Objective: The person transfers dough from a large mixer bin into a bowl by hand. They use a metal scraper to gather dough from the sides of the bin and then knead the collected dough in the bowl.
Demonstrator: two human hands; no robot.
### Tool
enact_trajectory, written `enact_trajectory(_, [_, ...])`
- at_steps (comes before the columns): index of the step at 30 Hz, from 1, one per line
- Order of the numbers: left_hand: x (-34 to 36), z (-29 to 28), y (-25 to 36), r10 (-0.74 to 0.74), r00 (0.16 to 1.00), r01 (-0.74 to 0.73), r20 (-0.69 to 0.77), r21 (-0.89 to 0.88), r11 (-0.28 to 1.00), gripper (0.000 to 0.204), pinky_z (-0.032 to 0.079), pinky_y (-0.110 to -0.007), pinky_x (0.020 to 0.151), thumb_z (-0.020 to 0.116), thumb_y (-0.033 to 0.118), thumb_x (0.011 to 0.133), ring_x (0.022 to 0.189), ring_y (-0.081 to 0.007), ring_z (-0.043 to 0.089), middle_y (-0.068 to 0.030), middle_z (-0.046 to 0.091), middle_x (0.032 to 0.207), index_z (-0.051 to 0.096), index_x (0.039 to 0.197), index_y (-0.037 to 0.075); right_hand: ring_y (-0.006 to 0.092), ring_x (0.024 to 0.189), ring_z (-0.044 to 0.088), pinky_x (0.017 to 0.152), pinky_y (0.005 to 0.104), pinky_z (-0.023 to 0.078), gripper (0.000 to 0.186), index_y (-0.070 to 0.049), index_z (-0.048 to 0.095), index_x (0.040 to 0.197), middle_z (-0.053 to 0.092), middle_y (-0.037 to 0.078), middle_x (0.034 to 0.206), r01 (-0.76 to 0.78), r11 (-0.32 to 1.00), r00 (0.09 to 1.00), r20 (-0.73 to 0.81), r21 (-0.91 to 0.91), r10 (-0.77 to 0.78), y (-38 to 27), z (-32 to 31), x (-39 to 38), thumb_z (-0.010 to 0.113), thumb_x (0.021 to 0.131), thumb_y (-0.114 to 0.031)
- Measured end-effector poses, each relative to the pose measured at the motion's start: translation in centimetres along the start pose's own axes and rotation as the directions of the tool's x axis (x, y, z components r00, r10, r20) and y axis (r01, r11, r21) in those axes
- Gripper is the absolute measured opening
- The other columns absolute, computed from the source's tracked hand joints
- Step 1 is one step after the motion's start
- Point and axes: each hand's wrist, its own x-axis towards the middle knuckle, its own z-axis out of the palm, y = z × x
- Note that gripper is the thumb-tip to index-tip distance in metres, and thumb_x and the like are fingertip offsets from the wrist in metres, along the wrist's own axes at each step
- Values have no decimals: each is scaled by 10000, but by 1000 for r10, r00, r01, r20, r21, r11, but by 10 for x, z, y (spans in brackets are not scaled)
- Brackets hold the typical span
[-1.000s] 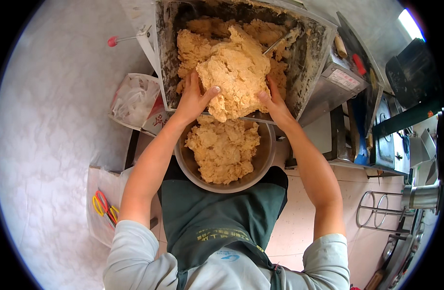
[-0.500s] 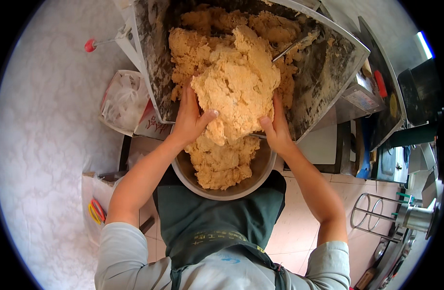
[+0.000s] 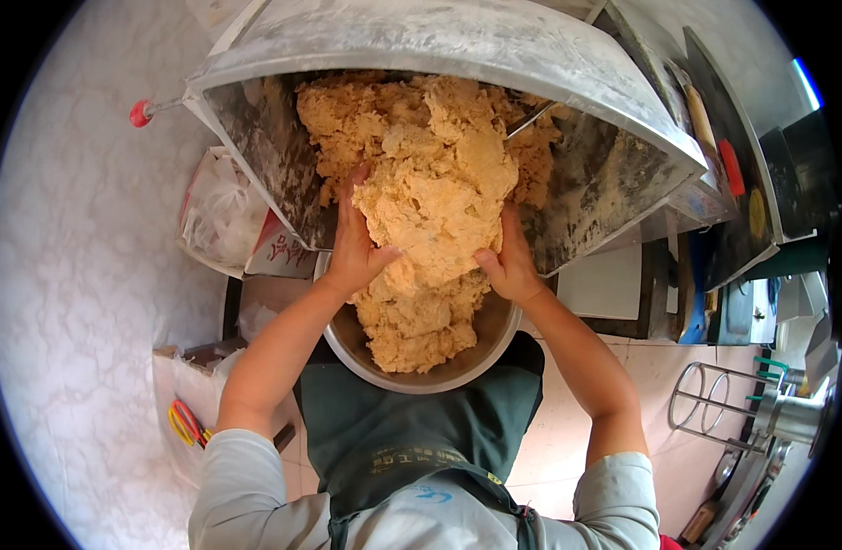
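Note:
A large rough lump of yellowish dough (image 3: 435, 197) is held between my two hands, at the front of a big metal mixing trough (image 3: 614, 174). My left hand (image 3: 351, 252) cups its left side, thumb on the near face. On the opposite side my right hand (image 3: 513, 261) presses in, thumb likewise in front. Below the lump, a round metal bowl (image 3: 491, 341) holds more dough (image 3: 416, 335); the two masses overlap, and I cannot tell whether they are joined. More crumbly dough fills the trough behind, where a metal rod (image 3: 529, 119) sticks out. My fingertips are partly hidden.
An open box with clear plastic bags (image 3: 224, 215) stands left of the trough, below a red-knobbed lever (image 3: 142, 113). Red-and-yellow-handled scissors (image 3: 189, 423) are at lower left. A wire rack (image 3: 714, 403) and metal pot (image 3: 795, 415) stand at right.
The held dough and both hands sit slightly lower and further left in view. More of the trough's outer far wall shows, and the trough opening looks tipped more toward me.

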Motion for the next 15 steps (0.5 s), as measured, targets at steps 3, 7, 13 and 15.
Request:
enact_trajectory(3, [0, 7, -23, 4, 1000, -5, -23, -25, 1000, 1173, 229, -532, 1229, 649, 779, 853, 1513, -411, 249, -229, 227, 1628, 150, 1615, 41, 452, 1460, 342, 1208, 478, 269, 940, 113, 222, 1564, 331, 303, 1576, 75, 995, 997, 0, 60, -75, -1, 1, 10, 585, 1004, -548])
enact_trajectory(7, [12, 12, -29, 30, 998, -33, -47, -75, 997, 1199, 225, -544, 1241, 718, 772, 800, 1533, -388, 228, -191, 227, 1641, 160, 1631, 112, 424, 1458, 364, 1194, 473, 302, 948, 77, 245, 1573, 354, 291, 1569, 73, 992, 997, -18, 106, -71, 13, 5, 14, 655, 967, -525])
enact_trajectory(13, [16, -11, -10, 3, 998, 4, 64, -100, 995, 1283, 204, -535, 1268, 846, 691, 715, 1551, -357, 210, -160, 218, 1657, 154, 1637, 128, 358, 1504, 334, 1209, 454, 311, 1113, -19, 169, 1638, 344, 237, 1604, -192, 894, 977, -10, 404, 214, 13, 10, 12, 850, 849, -409])
enact_trajectory(15, [16, -19, 2, -23, 996, 30, 86, -78, 997, 1280, 199, -514, 1273, 875, 636, 708, 1548, -355, 217, -156, 218, 1647, 157, 1635, 122, 346, 1535, 284, 1233, 452, 275, 1206, -39, 110, 1659, 297, 200, 1647, -252, 842, 963, 33, 477, 269, -3, -1, 13, 880, 813, -423])
